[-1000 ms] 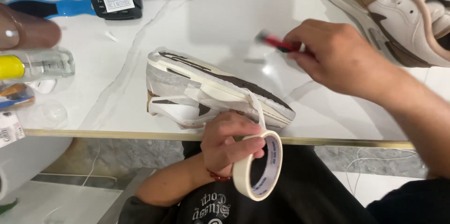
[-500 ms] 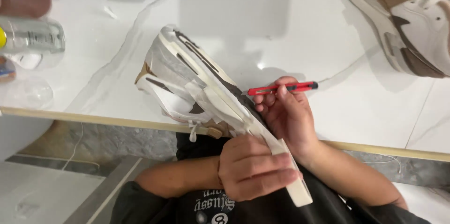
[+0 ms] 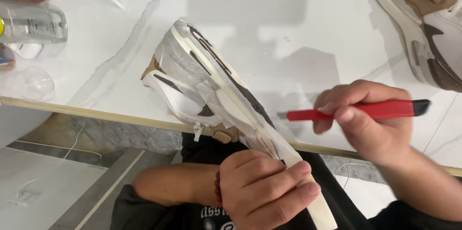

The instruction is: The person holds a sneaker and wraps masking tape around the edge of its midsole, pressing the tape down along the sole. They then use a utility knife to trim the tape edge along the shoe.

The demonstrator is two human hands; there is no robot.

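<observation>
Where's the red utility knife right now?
In the head view, the red utility knife is in the right hand, right of centre above the white table, its blade pointing left toward the taped sneaker.

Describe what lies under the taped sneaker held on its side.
Under the sneaker lies the white marble table; its toe overhangs the edge. The left hand covers the tape roll.

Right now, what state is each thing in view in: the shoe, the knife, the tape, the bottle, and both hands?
Taped shoe: on its side at the table edge, partly masked.
Red knife: held level, tip toward the shoe.
Tape roll: gripped, strip stretched onto the shoe.
Clear bottle: lying on its side.
Second shoe: resting untouched.
Left hand: closed on the roll.
Right hand: closed on the knife.
</observation>
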